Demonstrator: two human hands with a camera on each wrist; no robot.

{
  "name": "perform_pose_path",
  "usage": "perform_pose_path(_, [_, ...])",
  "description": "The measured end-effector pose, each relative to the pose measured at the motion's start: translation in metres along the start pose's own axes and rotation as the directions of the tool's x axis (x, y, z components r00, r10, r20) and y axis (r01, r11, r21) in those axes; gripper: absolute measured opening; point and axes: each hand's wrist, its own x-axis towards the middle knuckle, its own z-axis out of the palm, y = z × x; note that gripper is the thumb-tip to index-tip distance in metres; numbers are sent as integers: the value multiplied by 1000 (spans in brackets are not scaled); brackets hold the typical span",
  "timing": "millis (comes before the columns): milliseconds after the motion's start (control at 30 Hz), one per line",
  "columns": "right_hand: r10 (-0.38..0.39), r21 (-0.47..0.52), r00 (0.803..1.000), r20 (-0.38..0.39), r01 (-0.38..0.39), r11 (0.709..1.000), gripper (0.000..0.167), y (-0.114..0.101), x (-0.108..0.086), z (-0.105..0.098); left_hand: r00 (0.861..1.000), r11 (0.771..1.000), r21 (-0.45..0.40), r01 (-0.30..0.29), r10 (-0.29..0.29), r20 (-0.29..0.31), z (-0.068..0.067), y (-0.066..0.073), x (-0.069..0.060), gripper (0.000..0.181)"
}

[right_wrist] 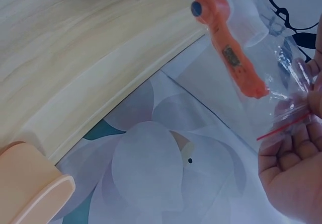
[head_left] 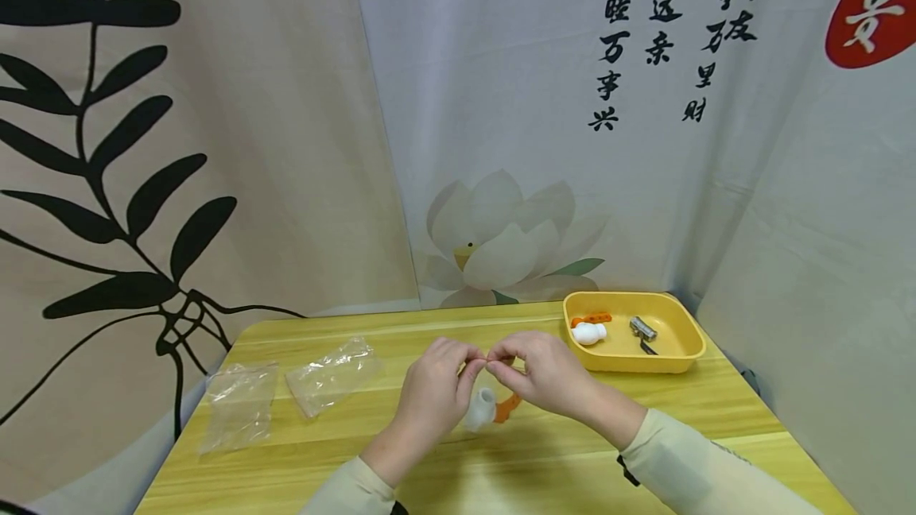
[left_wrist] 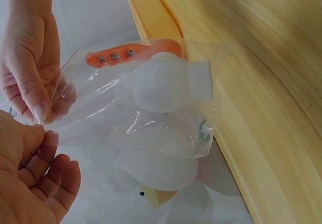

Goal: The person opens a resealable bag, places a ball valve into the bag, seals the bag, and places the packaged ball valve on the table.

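A clear zip bag (left_wrist: 100,100) with a red line along its mouth hangs between my two hands. Inside it lie a white bulb-shaped part (left_wrist: 161,85) with a short neck and an orange knobbly strip (right_wrist: 234,53) with a round end. My left hand (head_left: 435,388) pinches the bag's top edge between thumb and finger. Close beside it, my right hand (head_left: 540,376) pinches the same edge, the fingertips of both hands almost meeting. From the head view the bag hangs below the hands, partly hidden by them.
A yellow tray (head_left: 647,364) at the back right holds another white bulb-shaped part (head_left: 589,333), an orange strip (head_left: 597,317) and small silvery cylinders (head_left: 642,329). Two flat clear bags (head_left: 239,412) lie on the table's left side. A printed curtain (head_left: 286,141) hangs behind the table.
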Motion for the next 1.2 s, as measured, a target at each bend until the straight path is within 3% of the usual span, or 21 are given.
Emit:
perform_pose_path(300, [-37,-19,999,-20,37,999,7,1,-1,1,1000,1000,2,10,-10,-3,-2,0,-1,11])
perform_pose_path(567, [-67,-94,997,-30,64,993,8,1,-3,2,992,996,-26,89,-86,87,-4,2,-2,9])
perform_pose_path(700, [-75,-113,997,-35,70,991,7,2,-4,3,991,996,-8,90,-88,101,-3,2,-2,8])
perform_pose_path(967, [-43,-72,999,-22,42,997,5,0,-2,1,1000,1000,31,3,-4,30,1,1,-1,9])
perform_pose_path(1200, [-41,-50,999,9,41,998,10,4,-5,1,1000,999,36,-12,12,-7,0,0,-3,11])
